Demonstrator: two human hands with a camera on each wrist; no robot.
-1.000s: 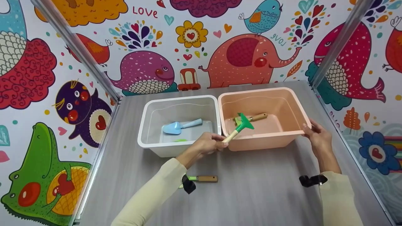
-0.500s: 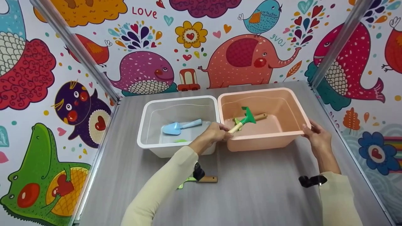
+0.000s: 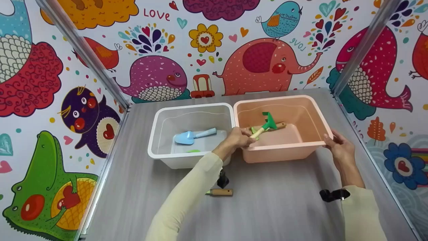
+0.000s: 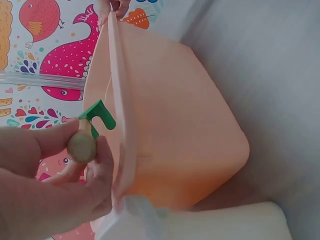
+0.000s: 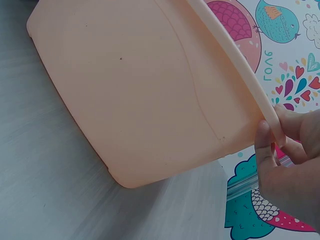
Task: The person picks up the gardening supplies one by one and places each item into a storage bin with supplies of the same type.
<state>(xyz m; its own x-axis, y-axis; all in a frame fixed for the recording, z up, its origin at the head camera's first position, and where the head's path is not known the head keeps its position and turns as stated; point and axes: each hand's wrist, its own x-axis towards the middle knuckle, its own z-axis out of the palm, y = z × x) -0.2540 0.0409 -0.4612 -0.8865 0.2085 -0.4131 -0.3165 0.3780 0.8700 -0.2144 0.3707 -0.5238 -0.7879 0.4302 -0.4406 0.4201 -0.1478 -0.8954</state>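
My left hand [image 3: 239, 138] pinches the pale wooden handle of a small green-headed garden rake [image 3: 269, 124] between thumb and fingers. The rake's head hangs over the inside of the peach tub [image 3: 284, 147], near its left end. In the left wrist view the round butt of the handle [image 4: 81, 147] faces the camera, with green prongs beyond it. My right hand [image 3: 340, 149] holds the front right corner of the peach tub, its thumb and fingers around the rim [image 5: 270, 125]. Inside that tub lies a wooden-handled tool [image 3: 280, 125] with a light green head, partly covered by the rake.
A white tub [image 3: 190, 156] stands against the peach one on the left. It contains a light blue toy shovel [image 3: 185, 137] and a bright green piece [image 3: 193, 151] half hidden by the front wall. Another wooden-handled tool [image 3: 222, 192] lies on the grey table, partly behind my left wrist.
My left hand has moved right and slightly away from me with the rake, bringing its head further over the peach tub. My right hand has stayed on the rim.
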